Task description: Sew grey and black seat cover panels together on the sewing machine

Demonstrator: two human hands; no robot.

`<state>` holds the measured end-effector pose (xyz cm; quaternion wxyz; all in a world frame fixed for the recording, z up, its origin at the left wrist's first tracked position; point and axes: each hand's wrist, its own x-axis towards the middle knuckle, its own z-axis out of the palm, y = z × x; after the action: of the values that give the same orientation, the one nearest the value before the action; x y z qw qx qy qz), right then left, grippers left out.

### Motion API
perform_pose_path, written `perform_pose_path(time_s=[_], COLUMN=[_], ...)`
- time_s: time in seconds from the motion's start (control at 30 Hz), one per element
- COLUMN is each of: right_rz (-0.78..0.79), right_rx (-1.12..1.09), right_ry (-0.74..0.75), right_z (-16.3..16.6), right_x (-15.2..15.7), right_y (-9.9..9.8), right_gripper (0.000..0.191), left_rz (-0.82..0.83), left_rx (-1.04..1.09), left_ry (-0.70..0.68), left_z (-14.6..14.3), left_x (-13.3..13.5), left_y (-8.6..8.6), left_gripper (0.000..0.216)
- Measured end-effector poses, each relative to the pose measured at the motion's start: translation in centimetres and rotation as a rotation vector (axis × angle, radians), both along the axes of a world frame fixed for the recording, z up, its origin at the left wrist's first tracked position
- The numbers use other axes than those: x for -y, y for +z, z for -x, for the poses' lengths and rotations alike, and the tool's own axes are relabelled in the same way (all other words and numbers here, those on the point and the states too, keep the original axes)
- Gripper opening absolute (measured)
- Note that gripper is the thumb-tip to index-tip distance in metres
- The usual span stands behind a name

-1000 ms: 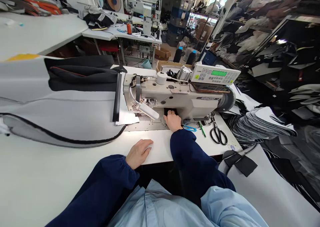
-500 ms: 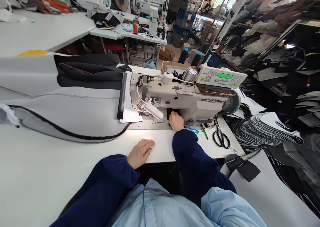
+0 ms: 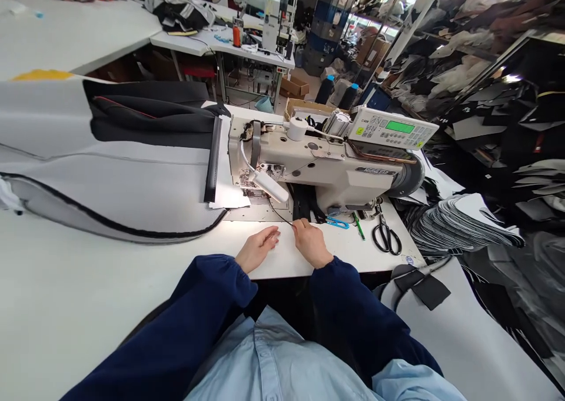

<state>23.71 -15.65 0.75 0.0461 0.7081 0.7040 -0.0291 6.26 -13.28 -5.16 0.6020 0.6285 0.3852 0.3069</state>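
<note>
Above the white table front, my right hand [image 3: 312, 243] pinches the end of a thin black cord [image 3: 281, 217]. The cord runs slack from beneath the head of the beige sewing machine [image 3: 326, 171]. Left of it, my left hand [image 3: 257, 249] is held with fingers slightly apart and nothing visible in them. Black strips [image 3: 303, 202] lie under the machine arm, just behind my right hand. A grey fabric panel [image 3: 150, 177] with black edging spreads to the left of the machine, and a black zipper-like strip [image 3: 213, 162] on white material lies along its right side.
Right of my hands lie a light-blue tool [image 3: 338, 222], a green pen [image 3: 358, 226] and black scissors [image 3: 386, 236]. A stack of cut pieces [image 3: 468, 227] stands farther right. Black fabric [image 3: 152, 115] lies at the back left. A control panel [image 3: 392, 126] tops the machine.
My right hand has come back from under the machine arm toward me and now has the cord's end. My left hand has shifted slightly right and up. More of the black strips shows.
</note>
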Motion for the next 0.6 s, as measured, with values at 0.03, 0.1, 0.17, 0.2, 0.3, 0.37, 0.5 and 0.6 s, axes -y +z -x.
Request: perform_pose_path(time_s=[0.03,0.1,0.17,0.2,0.3,0.37,0.5,0.6], right_rz=[-0.017,-0.067,-0.104,-0.11,-0.1,-0.116,-0.225,-0.315], right_rx=[-0.006,-0.03,-0.094,-0.138,-0.289,-0.433,-0.809,-0.981], right_ry=[-0.014,0.005,0.171,0.297,0.562,0.534,0.315,0.237], right_z=[-0.2,-0.3,-0.1,0.1,1.0,1.2,1.2,1.8], right_x=[0.2,1.1,2.7,3.6,5.7,5.9,3.9,2.4], right_y=[0.1,0.6,0.9,0.9,0.4,-0.1,-0.7,-0.8], right_gripper=[0.026,0.024,0.021,0.019,0.011,0.012,0.014,0.013], left_rz=[0.042,0.154,0.298,0.353,0.407,0.409,0.393,0.288], left_rx=[0.03,0.089,0.135,0.151,0.135,0.052,-0.145,-0.267], left_ry=[0.004,0.028,0.077,0.107,0.156,0.135,0.04,-0.026], left_z=[-0.6,-1.7,-2.2,-2.2,-1.4,-0.4,1.7,2.7], left_x=[-0.3,-0.9,-1.7,-2.0,-2.7,-2.6,-1.5,-0.5], left_y=[0.2,0.7,1.4,1.7,2.9,3.8,5.7,7.0], left_gripper=[0.044,0.048,0.051,0.052,0.048,0.04,0.027,0.025])
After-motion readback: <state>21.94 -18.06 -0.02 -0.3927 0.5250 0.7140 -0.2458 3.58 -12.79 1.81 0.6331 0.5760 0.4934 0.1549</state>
